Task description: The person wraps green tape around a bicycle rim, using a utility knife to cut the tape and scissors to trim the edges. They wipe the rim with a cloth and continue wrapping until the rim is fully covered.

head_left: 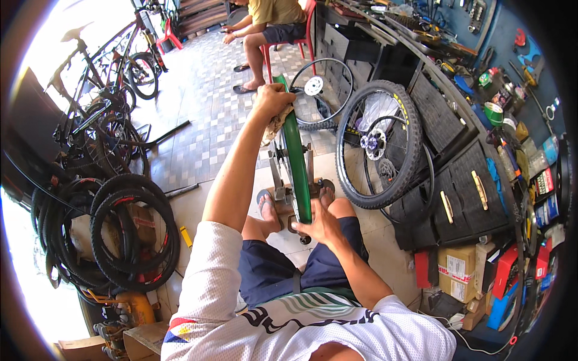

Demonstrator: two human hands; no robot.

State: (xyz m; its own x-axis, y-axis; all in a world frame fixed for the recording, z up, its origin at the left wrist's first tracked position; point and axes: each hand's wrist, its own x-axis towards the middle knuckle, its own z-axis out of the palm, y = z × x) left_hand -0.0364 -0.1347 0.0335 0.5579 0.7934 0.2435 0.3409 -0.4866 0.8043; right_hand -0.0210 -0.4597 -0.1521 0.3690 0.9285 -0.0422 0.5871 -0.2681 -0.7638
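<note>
A bicycle wheel rim (294, 153), with a bright green band along its outer face, stands upright in front of me, edge toward me. It sits between the metal arms of a wheel stand (276, 172) on the floor between my feet. My left hand (274, 101) is closed at the rim's far top, with a crumpled tan rag (274, 129) bunched under the palm against the rim's side. At the near lower end, my right hand (322, 227) is closed around the rim, thumb on one side and fingers on the other.
A wheel with a knobby tire (409, 129) leans against dark drawers at right. Beside them, a cluttered workbench (445, 63) runs along the wall. Tires (135, 234) are stacked at left, near parked bicycles (102, 78). A person (278, 18) sits on a red chair ahead.
</note>
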